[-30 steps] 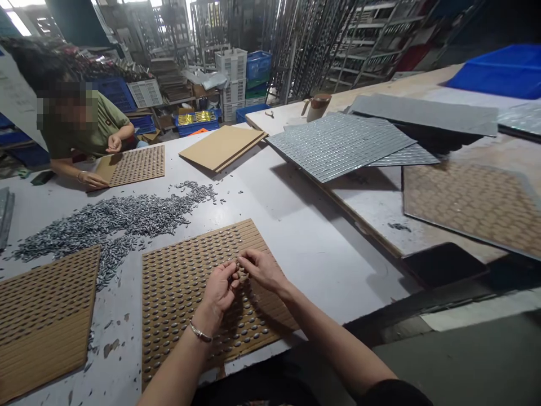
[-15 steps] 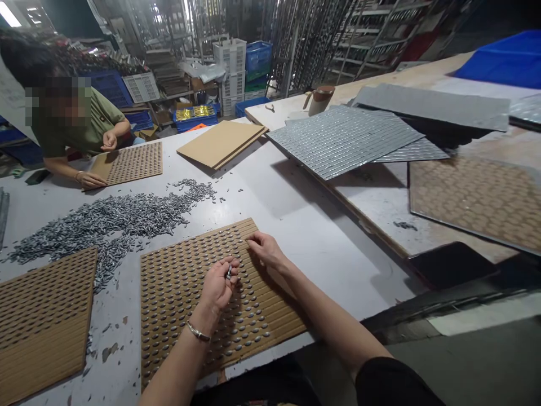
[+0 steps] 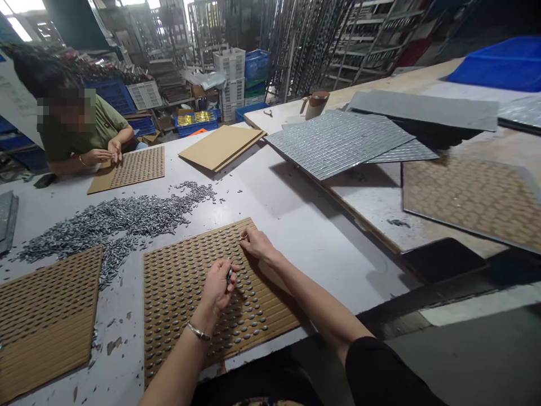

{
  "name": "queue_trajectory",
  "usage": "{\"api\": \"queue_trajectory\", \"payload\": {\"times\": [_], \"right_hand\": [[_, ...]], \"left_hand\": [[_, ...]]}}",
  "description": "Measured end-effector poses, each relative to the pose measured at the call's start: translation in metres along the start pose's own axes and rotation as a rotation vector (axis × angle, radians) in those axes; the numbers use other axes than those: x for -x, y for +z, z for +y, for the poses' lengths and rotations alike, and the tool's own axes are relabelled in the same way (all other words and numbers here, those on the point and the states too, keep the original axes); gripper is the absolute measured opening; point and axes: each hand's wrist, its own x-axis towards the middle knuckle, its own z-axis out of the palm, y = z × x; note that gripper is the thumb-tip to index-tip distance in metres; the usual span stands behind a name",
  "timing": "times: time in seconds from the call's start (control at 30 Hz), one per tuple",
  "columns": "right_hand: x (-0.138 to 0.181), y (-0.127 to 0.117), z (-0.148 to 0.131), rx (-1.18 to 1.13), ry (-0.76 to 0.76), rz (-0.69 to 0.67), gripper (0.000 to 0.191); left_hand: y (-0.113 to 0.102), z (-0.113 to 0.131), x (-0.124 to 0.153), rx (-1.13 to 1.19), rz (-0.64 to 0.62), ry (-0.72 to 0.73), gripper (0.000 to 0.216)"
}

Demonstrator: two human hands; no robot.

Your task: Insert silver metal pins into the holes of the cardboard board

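A brown grooved board [image 3: 186, 270] lies in front of me on the table, set with rows of small grey oval pieces. The right-hand strip of the board shows bare grooves. Over its middle, my left hand [image 3: 216, 285] is curled around a few shiny grey oval pieces [image 3: 229, 276]. My right hand [image 3: 258, 245] is at the board's far right part, its thumb and fingertips pinched together at the end of a row. Whatever is between those fingertips is too small to make out. Beyond the board spreads a heap of loose grey oval pieces [image 3: 122, 217].
A second part-filled board [image 3: 51, 321] lies at my left. Across the table a co-worker [image 3: 101, 121] bends over another board [image 3: 143, 166]. Plain brown boards [image 3: 220, 148] are stacked farther back. Silver ribbed sheets [image 3: 338, 141] overhang the table edge at right, near a mug [image 3: 318, 104].
My right hand has shifted slightly left, onto the filled rows' end. My left hand stays put, its fingers a little more closed. The co-worker's hands have come together above their board.
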Motion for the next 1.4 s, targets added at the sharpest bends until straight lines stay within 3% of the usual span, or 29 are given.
{"api": "queue_trajectory", "payload": {"times": [0.2,0.3,0.37,0.53,0.67,0.83,0.93,1.03,1.1,1.23,1.4], "right_hand": [[0.067,-0.006,-0.019,-0.345,-0.302,0.004,0.018],[0.092,-0.003,-0.022,-0.441,-0.246,0.084,0.018],[0.099,-0.002,-0.021,-0.546,-0.186,0.055,0.019],[0.098,-0.005,-0.016,-0.856,-0.159,-0.127,0.021],[0.094,-0.006,-0.014,-0.913,-0.170,-0.129,0.023],[0.099,0.005,-0.011,-0.842,-0.161,-0.155,0.027],[0.096,0.012,-0.008,-0.709,-0.191,-0.068,0.026],[0.078,0.013,-0.001,-0.428,-0.240,0.106,0.025],[0.061,0.011,0.005,-0.158,-0.240,0.151,0.029],[0.036,0.011,0.015,0.229,-0.219,0.045,0.030],[0.032,0.017,0.020,0.222,-0.222,0.037,0.026]], "left_hand": [[0.005,-0.005,0.006,-0.114,-0.077,0.052,0.047],[0.010,-0.010,0.009,-0.196,-0.139,0.124,0.044],[0.012,-0.011,0.010,-0.237,-0.202,0.108,0.041],[0.011,-0.006,0.004,-0.231,-0.319,-0.028,0.041],[0.007,-0.002,-0.001,-0.193,-0.319,-0.153,0.045],[0.003,-0.004,0.001,-0.151,-0.254,-0.167,0.038],[0.002,-0.004,0.004,-0.159,-0.204,-0.153,0.037],[0.000,-0.003,0.005,-0.136,-0.145,-0.086,0.041],[-0.002,-0.003,0.005,-0.111,-0.108,-0.055,0.043],[-0.007,-0.005,0.002,-0.089,-0.029,-0.070,0.045],[-0.010,-0.004,-0.001,0.059,-0.037,-0.071,0.039]]}}
